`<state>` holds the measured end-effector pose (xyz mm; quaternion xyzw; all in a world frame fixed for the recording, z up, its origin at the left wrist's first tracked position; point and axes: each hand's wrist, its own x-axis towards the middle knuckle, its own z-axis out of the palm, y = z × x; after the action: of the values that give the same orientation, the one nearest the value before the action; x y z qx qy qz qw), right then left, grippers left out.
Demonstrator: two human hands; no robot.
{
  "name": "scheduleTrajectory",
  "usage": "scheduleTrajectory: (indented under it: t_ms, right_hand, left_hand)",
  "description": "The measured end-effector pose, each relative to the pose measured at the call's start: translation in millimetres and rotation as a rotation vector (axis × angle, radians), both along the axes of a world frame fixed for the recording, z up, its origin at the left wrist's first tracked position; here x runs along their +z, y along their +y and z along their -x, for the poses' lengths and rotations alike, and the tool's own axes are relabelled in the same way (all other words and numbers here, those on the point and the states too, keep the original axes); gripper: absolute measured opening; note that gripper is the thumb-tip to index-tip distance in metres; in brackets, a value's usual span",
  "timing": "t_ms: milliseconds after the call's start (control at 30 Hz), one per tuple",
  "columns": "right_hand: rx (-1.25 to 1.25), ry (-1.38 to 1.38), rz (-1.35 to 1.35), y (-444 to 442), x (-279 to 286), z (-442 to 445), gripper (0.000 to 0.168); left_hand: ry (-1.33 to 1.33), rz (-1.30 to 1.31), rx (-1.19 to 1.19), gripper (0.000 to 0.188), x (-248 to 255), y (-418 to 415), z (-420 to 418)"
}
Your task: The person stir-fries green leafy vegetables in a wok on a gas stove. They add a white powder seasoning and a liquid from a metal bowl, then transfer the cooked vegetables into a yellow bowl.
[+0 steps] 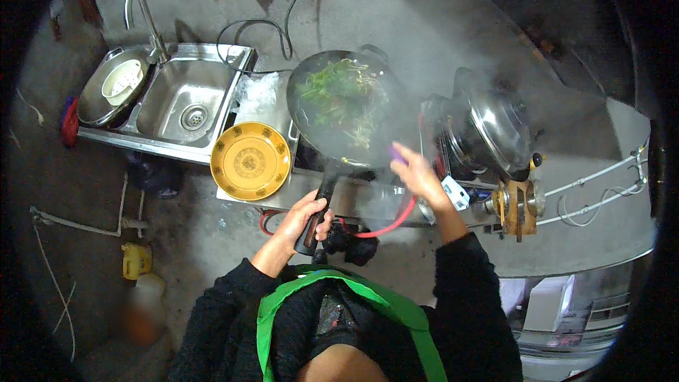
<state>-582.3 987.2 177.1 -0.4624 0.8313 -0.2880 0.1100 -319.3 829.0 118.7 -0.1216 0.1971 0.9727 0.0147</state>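
Observation:
My left hand (306,218) is closed around the black handle (324,191) of a large wok (307,132). Leafy greens with pale stems (339,90) lie in the wok, partly veiled by steam. Over the wok's lower right rim, my right hand (416,171) grips a purple-handled utensil (397,153); its far end is lost in the steam, so its kind cannot be told. Left of the wok, a yellow-brown patterned plate (250,160) rests at the counter's front edge. A crumpled clear plastic bag (258,91) lies behind the plate.
At left is a steel sink (185,95) with a faucet (143,21) and a metal basin (91,96) holding a white strainer (121,85). A lidded steel pot (498,127) stands at right. A red hose (387,229) runs along the counter front; a black cord (289,16) hangs behind.

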Motion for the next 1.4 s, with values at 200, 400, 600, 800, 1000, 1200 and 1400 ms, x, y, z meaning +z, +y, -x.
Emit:
scheduleTrajectory:
  t_ms: [200, 400, 600, 800, 1000, 1200, 1400]
  right_hand:
    - [-0.029, 0.205, -0.252, 27.7, 37.7, -12.8, 0.045]
    - [-0.029, -0.023, -0.191, 54.3, 29.6, -7.6, 0.049]
    - [0.009, 0.042, -0.118, -1.5, 11.7, -13.5, 0.044]
    - [-0.278, 0.164, 0.052, 8.3, 4.4, 18.3, 0.048]
    - [-0.448, -1.015, 0.172, -6.1, 6.9, 19.8, 0.054]
    - [-0.486, -0.599, 0.148, -21.0, 30.8, 34.1, 0.056]
    - [-0.140, -0.425, -0.088, -81.0, 46.6, 26.1, 0.056]
  left_hand:
    - [-0.008, 0.056, 0.006, 0.024, -1.2, -1.0, 0.4]
    - [-0.023, 0.172, -0.022, 0.031, -23.8, -11.0, -3.3]
    - [-0.060, 0.157, -0.013, 0.031, -10.8, -6.3, 1.8]
    - [-0.024, 0.167, -0.034, 0.031, -18.7, -11.7, 0.1]
    - [-0.075, 0.133, -0.003, 0.033, -10.7, -9.4, -0.6]
    - [-0.059, 0.108, -0.041, 0.035, -16.5, -11.2, 3.1]
    - [-0.037, 0.129, -0.019, 0.031, -11.5, -12.7, 0.5]
